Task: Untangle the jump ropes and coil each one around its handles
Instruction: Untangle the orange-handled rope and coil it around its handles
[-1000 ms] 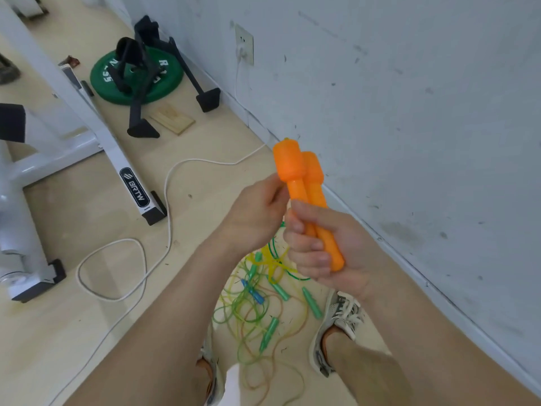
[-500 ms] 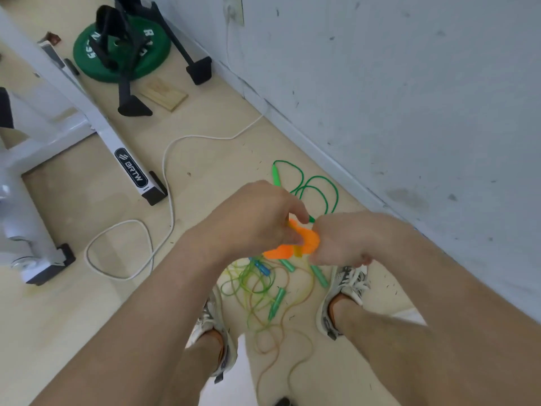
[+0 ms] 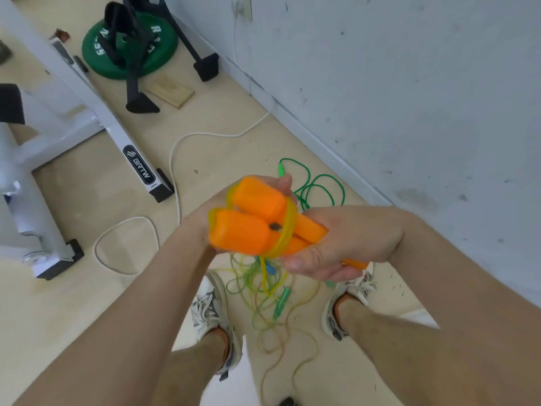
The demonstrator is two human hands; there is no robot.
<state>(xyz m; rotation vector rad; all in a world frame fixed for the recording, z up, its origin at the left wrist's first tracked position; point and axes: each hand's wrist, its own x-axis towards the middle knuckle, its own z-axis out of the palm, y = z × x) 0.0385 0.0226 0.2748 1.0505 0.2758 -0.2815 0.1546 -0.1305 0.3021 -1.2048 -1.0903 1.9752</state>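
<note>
A white exercise frame [image 3: 87,106] stands at far left, a green weight plate [image 3: 128,51] beyond it by the wall. Between the shoes, a tangle of ropes [image 3: 263,291] lies on the floor. Held above it, two orange handles [image 3: 254,221] lie side by side, thick ends left, a translucent yellow rope [image 3: 288,227] looped around their middle. The right hand [image 3: 345,238] clenches the slim ends; the left hand [image 3: 205,212] grasps the thick ends from behind.

Count: two orange handles [image 3: 248,221]; two hands; two sneakers [image 3: 210,312]; one green weight plate [image 3: 96,51]; one white cable [image 3: 175,159]; one wooden block [image 3: 171,92].
</note>
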